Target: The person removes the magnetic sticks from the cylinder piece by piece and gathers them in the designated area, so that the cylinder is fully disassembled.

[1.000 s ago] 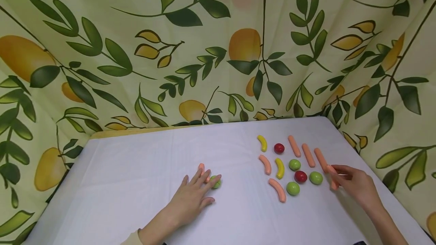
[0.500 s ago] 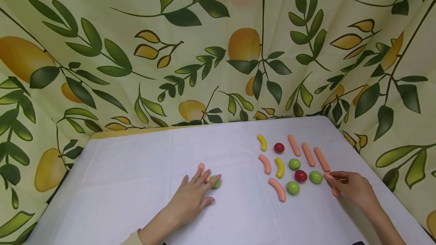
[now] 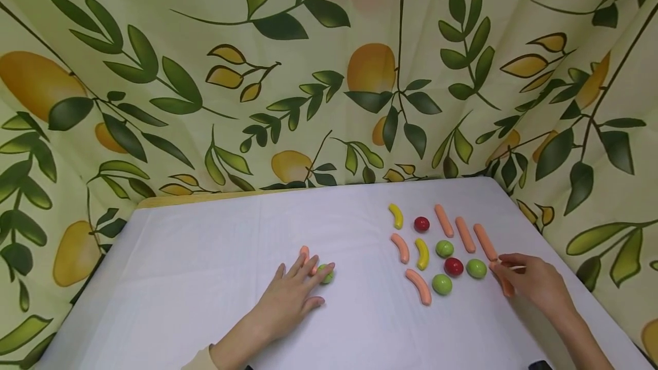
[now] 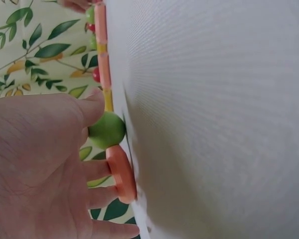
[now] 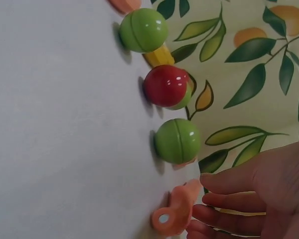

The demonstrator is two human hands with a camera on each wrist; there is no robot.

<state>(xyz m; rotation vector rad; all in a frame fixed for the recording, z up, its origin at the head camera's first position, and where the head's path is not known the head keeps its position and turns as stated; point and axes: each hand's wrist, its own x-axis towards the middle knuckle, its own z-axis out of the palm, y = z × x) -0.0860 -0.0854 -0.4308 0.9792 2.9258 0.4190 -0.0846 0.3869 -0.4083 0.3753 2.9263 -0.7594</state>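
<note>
My left hand (image 3: 288, 298) lies with its fingers spread over a pink toy sausage (image 3: 305, 252) and a round green toy fruit (image 3: 327, 276). In the left wrist view, fingertips reach that sausage (image 4: 120, 174), while the thumb is close above the green fruit (image 4: 107, 130). At the right, my right hand (image 3: 542, 284) is beside a curved pink sausage (image 3: 506, 287) on the table. The right wrist view has its thumb and fingers apart, fingertips right at the side of the curved sausage (image 5: 173, 214). A straight sausage (image 3: 485, 241) lies just beyond.
Right of centre are more toy foods: straight sausages (image 3: 465, 234), curved sausages (image 3: 418, 286), yellow bananas (image 3: 422, 254), red round pieces (image 3: 454, 267) and green round ones (image 3: 442, 284). A white cloth covers the table (image 3: 205, 256). Leaf-patterned curtains (image 3: 319, 44) enclose its back and sides.
My right hand has set the curved sausage down slightly nearer the body, below the straight sausage, and its fingers have loosened from it. The left hand stays in place.
</note>
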